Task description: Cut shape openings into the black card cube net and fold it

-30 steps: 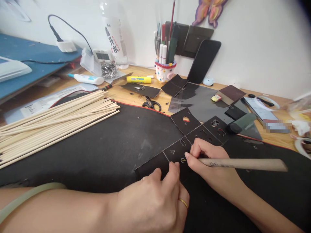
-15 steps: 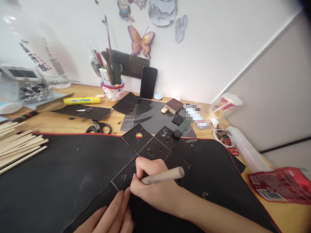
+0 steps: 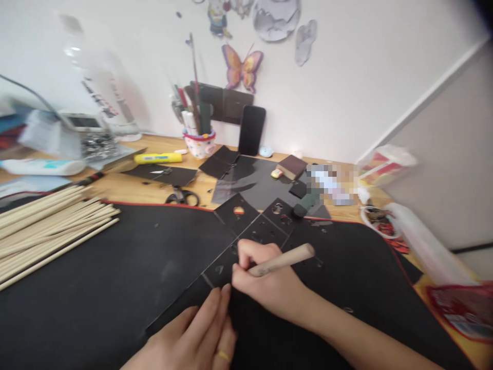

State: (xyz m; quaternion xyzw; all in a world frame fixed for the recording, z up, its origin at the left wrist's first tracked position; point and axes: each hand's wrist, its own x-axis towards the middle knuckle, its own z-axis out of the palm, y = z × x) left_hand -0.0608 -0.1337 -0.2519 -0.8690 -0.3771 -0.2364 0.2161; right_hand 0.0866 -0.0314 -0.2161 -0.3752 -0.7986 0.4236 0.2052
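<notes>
Upon the black card point(image 3: 188, 300), the left hand point(image 3: 200, 329) rests, fingers extended, apparently steadying it; the right hand's point(image 3: 265, 285) fingers clamp a pen-like tool point(image 3: 283, 261), presumably for control.

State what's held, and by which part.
Right grip holds the slim beige cylindrical tool by its lower part; left grip holds nothing visible.

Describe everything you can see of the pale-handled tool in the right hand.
The pale-handled tool is thick, round and beige, perhaps wooden, with dark marking too blurred to read. The right hand holds it like a pen, slanted, its blunt end raised rightward. Its tip is hidden behind the hand, over the black card; contact there cannot be told.
</notes>
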